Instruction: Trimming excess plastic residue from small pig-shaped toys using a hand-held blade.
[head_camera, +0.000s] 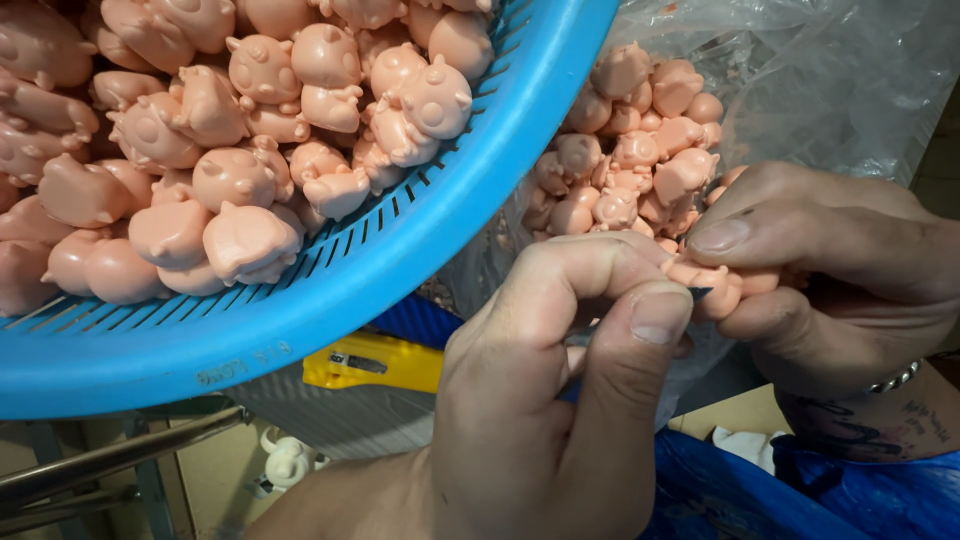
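Observation:
My left hand (560, 400) comes up from the bottom middle, pinching a small dark blade (699, 293) between thumb and forefinger. The blade's tip touches a small pink animal figure (722, 287), which my right hand (830, 270) grips between thumb and fingers at the right. A metal bracelet (895, 378) circles my right wrist. The hands meet in front of a clear plastic bag (830, 80) that holds several of the same pink figures (640, 160).
A tilted blue slotted basket (420, 250) heaped with pink figures (240, 150) fills the upper left. Under its rim lies a yellow utility knife (370, 362). A white figure (285, 462) and metal frame bars (110, 460) are lower left, blue plastic sheeting (760, 500) lower right.

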